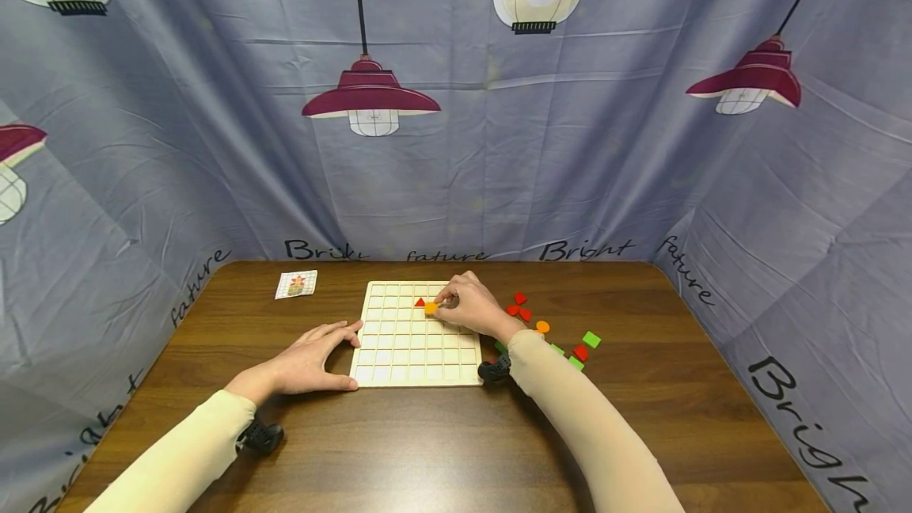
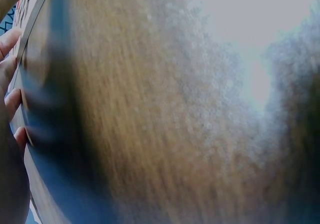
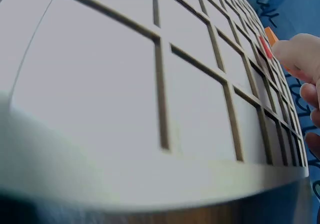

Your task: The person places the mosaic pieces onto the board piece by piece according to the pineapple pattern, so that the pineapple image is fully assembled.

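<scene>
A pale wooden grid board lies flat on the table. Over its upper part my right hand pinches an orange square tile between thumb and fingertips. In the right wrist view this orange tile is tilted, close over the board's cells. Just left of it a red triangle tile sits on the grid. My left hand rests at the board's left edge, fingers and thumb spread, fingertips touching the rim. The left wrist view shows only those fingers beside the board's edge.
Right of the board lie loose tiles: several red ones, an orange round one and several green squares. The right forearm covers part of them. A card with a pineapple pattern lies at the back left. A printed curtain hangs behind the table.
</scene>
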Action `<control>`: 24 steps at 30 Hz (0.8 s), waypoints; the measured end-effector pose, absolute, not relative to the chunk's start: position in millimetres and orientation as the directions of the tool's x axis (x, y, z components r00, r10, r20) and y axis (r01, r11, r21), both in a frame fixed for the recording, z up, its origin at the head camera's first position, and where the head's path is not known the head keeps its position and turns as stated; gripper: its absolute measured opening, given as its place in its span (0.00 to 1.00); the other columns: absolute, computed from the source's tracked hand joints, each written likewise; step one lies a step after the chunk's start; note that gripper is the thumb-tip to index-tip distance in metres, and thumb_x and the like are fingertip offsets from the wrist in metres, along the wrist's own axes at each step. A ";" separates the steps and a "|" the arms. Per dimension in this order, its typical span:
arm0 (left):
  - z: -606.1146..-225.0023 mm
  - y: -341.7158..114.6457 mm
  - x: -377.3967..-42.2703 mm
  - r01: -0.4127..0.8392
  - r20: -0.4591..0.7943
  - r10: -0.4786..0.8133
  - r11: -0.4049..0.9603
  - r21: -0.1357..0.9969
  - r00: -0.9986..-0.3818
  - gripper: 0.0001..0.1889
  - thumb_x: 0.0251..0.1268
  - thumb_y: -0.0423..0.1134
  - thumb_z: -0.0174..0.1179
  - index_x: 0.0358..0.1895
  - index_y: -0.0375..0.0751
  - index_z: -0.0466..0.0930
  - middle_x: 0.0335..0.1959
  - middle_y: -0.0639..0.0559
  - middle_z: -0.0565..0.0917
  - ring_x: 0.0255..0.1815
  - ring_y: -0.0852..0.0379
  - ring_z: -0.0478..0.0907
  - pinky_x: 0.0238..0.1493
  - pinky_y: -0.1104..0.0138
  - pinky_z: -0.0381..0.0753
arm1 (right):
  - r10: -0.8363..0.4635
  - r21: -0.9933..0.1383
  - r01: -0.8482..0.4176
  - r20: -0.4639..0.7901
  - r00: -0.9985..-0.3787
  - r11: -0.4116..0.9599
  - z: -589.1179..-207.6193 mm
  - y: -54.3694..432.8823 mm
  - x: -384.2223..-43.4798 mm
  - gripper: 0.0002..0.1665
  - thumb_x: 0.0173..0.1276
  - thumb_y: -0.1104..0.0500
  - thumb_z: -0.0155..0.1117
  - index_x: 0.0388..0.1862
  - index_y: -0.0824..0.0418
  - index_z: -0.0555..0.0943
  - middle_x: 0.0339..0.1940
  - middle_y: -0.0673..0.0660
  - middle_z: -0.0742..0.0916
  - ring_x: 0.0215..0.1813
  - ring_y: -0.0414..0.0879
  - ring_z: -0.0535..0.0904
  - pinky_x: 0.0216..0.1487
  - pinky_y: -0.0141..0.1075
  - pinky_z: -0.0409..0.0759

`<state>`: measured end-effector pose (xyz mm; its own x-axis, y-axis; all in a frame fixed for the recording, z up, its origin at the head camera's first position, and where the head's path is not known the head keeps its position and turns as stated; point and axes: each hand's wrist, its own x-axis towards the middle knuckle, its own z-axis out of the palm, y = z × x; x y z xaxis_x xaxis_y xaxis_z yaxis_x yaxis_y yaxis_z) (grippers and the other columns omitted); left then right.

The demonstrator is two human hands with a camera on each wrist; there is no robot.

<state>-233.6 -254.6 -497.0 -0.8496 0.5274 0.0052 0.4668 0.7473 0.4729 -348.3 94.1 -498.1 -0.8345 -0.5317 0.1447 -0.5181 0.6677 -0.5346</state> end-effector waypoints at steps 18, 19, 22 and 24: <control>-498.3 -253.4 -233.7 0.469 0.017 0.526 0.743 0.478 -0.850 0.31 0.55 0.69 0.70 0.55 0.58 0.73 0.80 0.48 0.62 0.79 0.38 0.57 0.72 0.35 0.54 | -0.535 -0.504 -0.538 0.167 -0.828 0.675 -506.0 74.2 -346.8 0.08 0.67 0.44 0.72 0.41 0.43 0.88 0.37 0.38 0.80 0.47 0.40 0.68 0.49 0.37 0.72; -498.2 -253.4 -233.8 0.467 0.015 0.525 0.743 0.478 -0.851 0.31 0.55 0.69 0.70 0.55 0.58 0.73 0.80 0.49 0.62 0.79 0.38 0.57 0.72 0.35 0.54 | -0.536 -0.504 -0.541 0.170 -0.827 0.674 -505.7 73.9 -346.6 0.09 0.67 0.44 0.72 0.42 0.43 0.89 0.37 0.39 0.80 0.47 0.40 0.68 0.49 0.37 0.72; -497.6 -253.5 -233.5 0.460 0.007 0.521 0.745 0.483 -0.853 0.32 0.55 0.69 0.70 0.56 0.57 0.73 0.80 0.49 0.61 0.79 0.39 0.56 0.72 0.35 0.54 | -0.541 -0.497 -0.545 0.169 -0.824 0.675 -505.4 73.5 -346.8 0.10 0.67 0.43 0.73 0.42 0.43 0.89 0.37 0.38 0.80 0.47 0.40 0.68 0.48 0.36 0.72; -497.3 -253.6 -233.2 0.454 0.003 0.518 0.747 0.485 -0.855 0.32 0.55 0.69 0.70 0.56 0.57 0.73 0.81 0.49 0.61 0.79 0.38 0.56 0.73 0.35 0.54 | -0.544 -0.494 -0.547 0.168 -0.822 0.676 -505.6 73.4 -347.2 0.10 0.67 0.42 0.73 0.42 0.43 0.89 0.36 0.38 0.80 0.46 0.40 0.68 0.47 0.36 0.72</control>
